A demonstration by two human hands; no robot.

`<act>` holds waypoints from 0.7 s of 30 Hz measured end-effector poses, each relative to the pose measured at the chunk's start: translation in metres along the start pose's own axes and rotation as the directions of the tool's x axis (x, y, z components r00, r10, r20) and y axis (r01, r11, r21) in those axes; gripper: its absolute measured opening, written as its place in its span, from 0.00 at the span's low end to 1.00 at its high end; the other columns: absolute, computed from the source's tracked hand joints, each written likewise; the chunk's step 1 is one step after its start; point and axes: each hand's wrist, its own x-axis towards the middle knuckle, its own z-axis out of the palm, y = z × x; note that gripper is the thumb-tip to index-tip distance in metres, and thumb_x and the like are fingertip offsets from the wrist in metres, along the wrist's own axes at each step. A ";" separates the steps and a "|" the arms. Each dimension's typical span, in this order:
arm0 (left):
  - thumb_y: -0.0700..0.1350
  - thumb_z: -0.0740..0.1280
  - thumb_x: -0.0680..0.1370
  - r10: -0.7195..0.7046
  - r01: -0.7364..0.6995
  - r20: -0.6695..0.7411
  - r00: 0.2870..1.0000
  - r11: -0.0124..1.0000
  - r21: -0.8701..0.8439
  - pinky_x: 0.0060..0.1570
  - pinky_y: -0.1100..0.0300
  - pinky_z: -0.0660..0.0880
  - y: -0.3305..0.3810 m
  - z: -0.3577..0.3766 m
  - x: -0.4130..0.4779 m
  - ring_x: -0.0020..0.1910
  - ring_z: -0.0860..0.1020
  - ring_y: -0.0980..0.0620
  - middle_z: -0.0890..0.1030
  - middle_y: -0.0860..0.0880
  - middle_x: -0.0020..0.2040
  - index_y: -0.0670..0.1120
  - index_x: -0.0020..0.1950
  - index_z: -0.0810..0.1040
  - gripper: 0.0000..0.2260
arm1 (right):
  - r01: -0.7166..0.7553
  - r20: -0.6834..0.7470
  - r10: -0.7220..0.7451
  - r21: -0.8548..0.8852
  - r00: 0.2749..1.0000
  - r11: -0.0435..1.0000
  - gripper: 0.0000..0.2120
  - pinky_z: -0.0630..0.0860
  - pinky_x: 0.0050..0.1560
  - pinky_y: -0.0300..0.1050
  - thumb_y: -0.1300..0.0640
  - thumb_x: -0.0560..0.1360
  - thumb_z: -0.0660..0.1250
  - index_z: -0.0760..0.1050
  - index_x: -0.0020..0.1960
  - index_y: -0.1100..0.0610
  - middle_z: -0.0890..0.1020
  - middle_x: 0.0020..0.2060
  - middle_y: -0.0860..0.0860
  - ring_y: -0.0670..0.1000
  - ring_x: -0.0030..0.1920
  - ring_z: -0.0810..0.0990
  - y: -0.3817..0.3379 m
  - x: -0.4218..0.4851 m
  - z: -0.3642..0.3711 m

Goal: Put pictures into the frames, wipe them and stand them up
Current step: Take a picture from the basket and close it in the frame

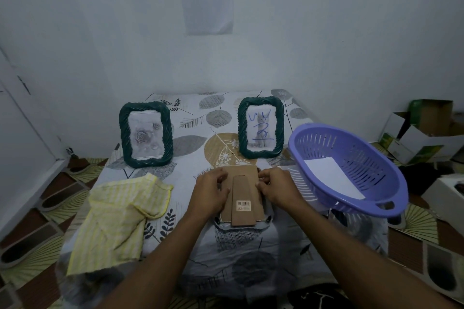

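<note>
Face-down frame (244, 208) lies on table (190, 115), near middle, brown backing and stand on top; its front is hidden. Your left hand (211, 192) curls fingers over left edge, your right hand (277, 187) pinches right edge; what fingertips press there, cannot tell. Behind, rose frame (146, 134) and cat frame (261, 127) stand upright, well apart. Yellow cloth (118, 218) lies at left. Purple basket (364, 155) at right holds white sheet (334, 178).
</note>
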 end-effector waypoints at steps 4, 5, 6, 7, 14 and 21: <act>0.40 0.70 0.74 0.004 -0.004 0.016 1.000 1.000 0.010 0.54 0.66 0.69 -0.004 0.003 -0.002 0.56 0.79 0.49 0.81 0.44 0.60 0.43 0.64 0.78 0.18 | 0.038 0.038 -0.034 -0.094 0.999 0.995 0.09 0.80 0.52 0.50 0.57 0.75 0.67 0.83 0.52 0.58 0.85 0.46 0.55 0.54 0.47 0.83 0.000 -0.001 0.000; 0.40 0.70 0.74 0.007 -0.008 0.017 1.000 1.000 0.015 0.54 0.66 0.69 -0.005 0.003 -0.002 0.56 0.79 0.49 0.81 0.45 0.60 0.43 0.63 0.78 0.17 | 0.046 0.044 -0.041 -0.109 0.998 0.993 0.09 0.80 0.52 0.52 0.56 0.75 0.67 0.82 0.52 0.58 0.85 0.45 0.56 0.54 0.47 0.83 0.000 -0.001 0.000; 0.40 0.70 0.74 0.016 -0.017 0.018 1.000 1.000 0.026 0.53 0.65 0.70 -0.006 0.003 -0.003 0.55 0.80 0.49 0.82 0.45 0.59 0.43 0.62 0.79 0.17 | 0.052 0.047 -0.047 -0.121 0.998 0.991 0.10 0.80 0.52 0.52 0.56 0.75 0.67 0.82 0.52 0.59 0.85 0.45 0.56 0.54 0.47 0.82 -0.001 -0.002 0.000; 0.41 0.70 0.74 0.029 -0.030 0.020 0.999 0.999 0.039 0.53 0.64 0.71 -0.007 0.003 -0.003 0.54 0.80 0.49 0.82 0.45 0.57 0.43 0.61 0.79 0.15 | 0.056 0.049 -0.050 -0.132 0.998 0.990 0.10 0.80 0.52 0.52 0.56 0.75 0.67 0.82 0.52 0.59 0.85 0.46 0.56 0.54 0.48 0.82 -0.001 -0.002 0.000; 0.45 0.68 0.75 0.094 -0.103 0.055 0.994 0.979 0.178 0.57 0.55 0.73 -0.015 0.005 -0.003 0.56 0.77 0.46 0.82 0.44 0.56 0.44 0.54 0.82 0.11 | 0.061 0.049 -0.052 -0.207 0.997 0.976 0.09 0.80 0.49 0.49 0.55 0.73 0.67 0.81 0.48 0.60 0.84 0.41 0.55 0.54 0.45 0.81 -0.003 -0.003 0.001; 0.51 0.67 0.76 0.089 -0.082 -0.017 0.996 0.965 0.251 0.60 0.53 0.62 -0.022 0.007 -0.002 0.64 0.63 0.49 0.75 0.52 0.63 0.50 0.56 0.81 0.11 | 0.102 0.023 -0.099 -0.184 0.995 0.978 0.12 0.70 0.44 0.40 0.52 0.73 0.69 0.82 0.56 0.51 0.78 0.42 0.49 0.47 0.42 0.75 0.005 -0.002 0.001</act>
